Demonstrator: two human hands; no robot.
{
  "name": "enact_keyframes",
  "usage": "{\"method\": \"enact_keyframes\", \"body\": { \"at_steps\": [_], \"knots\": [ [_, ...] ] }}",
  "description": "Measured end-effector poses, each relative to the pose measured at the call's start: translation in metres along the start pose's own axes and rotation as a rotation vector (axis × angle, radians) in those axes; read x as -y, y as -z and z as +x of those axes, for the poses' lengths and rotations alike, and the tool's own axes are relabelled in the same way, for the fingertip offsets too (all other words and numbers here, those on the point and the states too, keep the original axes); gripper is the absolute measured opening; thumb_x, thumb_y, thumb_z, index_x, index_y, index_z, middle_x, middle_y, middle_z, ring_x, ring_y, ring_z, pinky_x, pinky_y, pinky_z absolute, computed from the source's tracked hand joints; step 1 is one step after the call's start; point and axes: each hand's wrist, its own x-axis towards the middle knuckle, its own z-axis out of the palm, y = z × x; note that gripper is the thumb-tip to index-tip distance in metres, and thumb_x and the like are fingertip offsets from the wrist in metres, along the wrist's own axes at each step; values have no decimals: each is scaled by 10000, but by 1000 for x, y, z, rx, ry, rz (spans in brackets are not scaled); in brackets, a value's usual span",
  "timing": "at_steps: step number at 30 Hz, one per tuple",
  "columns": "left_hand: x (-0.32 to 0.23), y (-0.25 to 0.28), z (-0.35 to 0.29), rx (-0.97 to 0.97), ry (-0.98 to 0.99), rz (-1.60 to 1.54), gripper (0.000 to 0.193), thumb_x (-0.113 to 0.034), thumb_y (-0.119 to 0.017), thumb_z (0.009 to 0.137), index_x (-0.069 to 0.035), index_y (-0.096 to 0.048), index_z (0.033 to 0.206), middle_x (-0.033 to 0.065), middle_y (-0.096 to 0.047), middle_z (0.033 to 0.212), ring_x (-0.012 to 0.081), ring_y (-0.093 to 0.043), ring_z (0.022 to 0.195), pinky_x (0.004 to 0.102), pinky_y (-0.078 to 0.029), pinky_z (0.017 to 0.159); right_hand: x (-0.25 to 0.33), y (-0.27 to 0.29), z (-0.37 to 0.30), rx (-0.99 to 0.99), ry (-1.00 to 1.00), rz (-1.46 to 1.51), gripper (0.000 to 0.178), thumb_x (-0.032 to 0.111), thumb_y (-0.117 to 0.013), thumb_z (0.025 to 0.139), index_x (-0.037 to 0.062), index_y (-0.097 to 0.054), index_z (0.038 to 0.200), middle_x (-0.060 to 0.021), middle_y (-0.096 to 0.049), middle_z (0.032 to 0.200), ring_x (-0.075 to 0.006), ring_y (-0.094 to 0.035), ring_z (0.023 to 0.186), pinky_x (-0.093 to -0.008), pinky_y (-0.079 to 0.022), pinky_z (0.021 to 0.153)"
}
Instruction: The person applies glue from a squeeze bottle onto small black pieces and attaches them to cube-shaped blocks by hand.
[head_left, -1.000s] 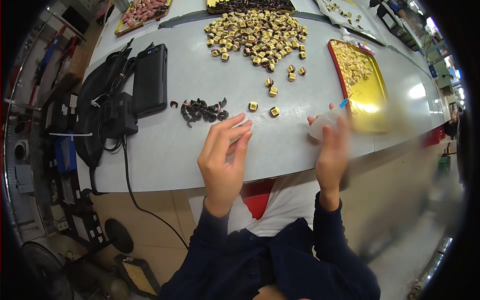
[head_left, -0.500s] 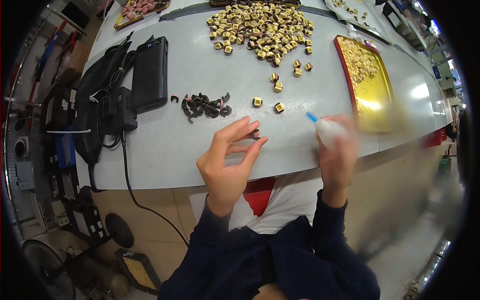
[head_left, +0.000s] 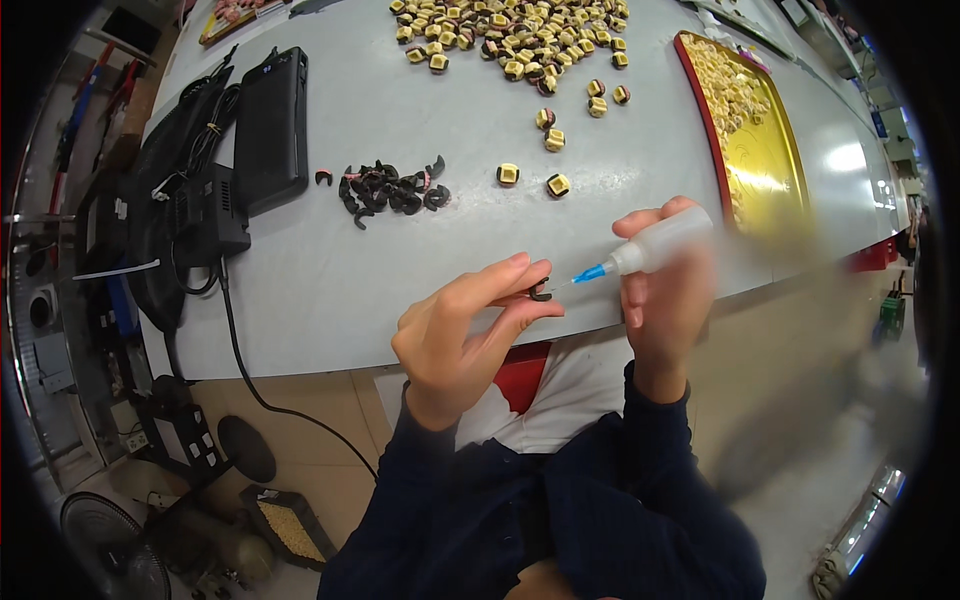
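Between thumb and fingertips, my left hand (head_left: 458, 330) pinches a small black C-shaped piece (head_left: 540, 291). My right hand (head_left: 668, 290) grips a translucent white squeeze bottle (head_left: 668, 240) with a blue needle tip (head_left: 590, 273). The thin needle points left and its end is at or very near the black piece; whether they touch I cannot tell. Beyond my left hand lies a heap of similar black curved pieces (head_left: 388, 190), some with pink on them. Two small yellow-and-black assembled pieces, one a block (head_left: 508, 175) and one a tilted block (head_left: 558, 186), sit on the table just past my hands.
A big pile of yellow-and-black pieces (head_left: 530, 40) covers the far middle of the grey table (head_left: 300, 300). At right lies a red-rimmed yellow tray (head_left: 765, 180) of pale yellow parts. On the left are a black power bank (head_left: 272, 130), an adapter (head_left: 210, 215) and a cable (head_left: 250, 370) hanging off the edge.
My right hand has tipped the bottle so its needle points at the black piece. My left hand has shifted slightly right with that piece, and the view has tilted a little.
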Motion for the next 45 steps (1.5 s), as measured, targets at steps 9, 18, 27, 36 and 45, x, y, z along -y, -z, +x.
{"method": "enact_keyframes", "body": {
  "at_steps": [9, 18, 27, 36, 45],
  "knots": [
    [0, -1, 0, -56, -53, 10, 423, 35, -774, 641, 3, -531, 986, 130, -672, 827, 216, -686, 773, 253, -566, 617, 5, -6, -3, 70, 20, -116, 409, 403, -491, 915, 34, -365, 1039, -232, -606, 805, -97, -441, 380, -188, -358, 337],
    [2, -3, -2, -61, -53, 37, 398, 8, -780, 647, -2, -530, 957, 122, -683, 820, 186, -686, 716, 232, -548, 579, 6, -8, -4, 96, 29, -157, 409, 401, -498, 912, 27, -360, 1006, -227, -609, 791, -100, -451, 380, -195, -373, 332],
    [3, -4, -4, -79, -38, 50, 396, -15, -791, 641, -3, -533, 940, 107, -685, 814, 172, -686, 708, 224, -543, 579, 6, -6, -4, 97, 41, -172, 398, 394, -499, 913, 27, -362, 976, -224, -610, 778, -94, -439, 369, -190, -363, 327],
    [-1, 0, -2, 26, -13, 67, 422, 95, -741, 658, 13, -443, 945, 213, -662, 760, 226, -681, 709, 271, -563, 629, 6, -3, -4, 68, 66, -195, 393, 391, -487, 920, 22, -358, 955, -228, -608, 780, -77, -431, 376, -178, -352, 328],
    [4, -6, -6, -69, -47, 71, 369, -53, -797, 642, -6, -543, 904, 77, -685, 809, 157, -671, 630, 208, -515, 526, 5, -6, -5, 74, 89, -214, 400, 391, -492, 917, 19, -351, 954, -223, -613, 795, -78, -438, 388, -180, -366, 334]
  ]
}}
